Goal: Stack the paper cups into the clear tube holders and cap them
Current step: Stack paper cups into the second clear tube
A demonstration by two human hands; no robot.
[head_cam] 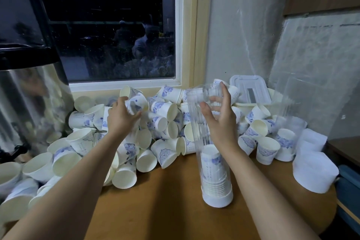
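Note:
A tall clear tube holder (196,122) stands upright on the wooden table (167,197), its white base near the front. A stack of white paper cups with blue print (213,169) fills its lower part. My right hand (220,121) is beside the tube's upper part, fingers spread and nearly straight, touching or just off its wall. My left hand (121,117) reaches into the heap of loose paper cups (159,121) and grips one cup (136,103) near the top of the heap.
A steel urn (29,99) stands at the left. A second clear tube with a cup (288,138) and white caps (313,167) sit at the right. A clear lidded box (250,89) lies behind the heap, under the window (109,31).

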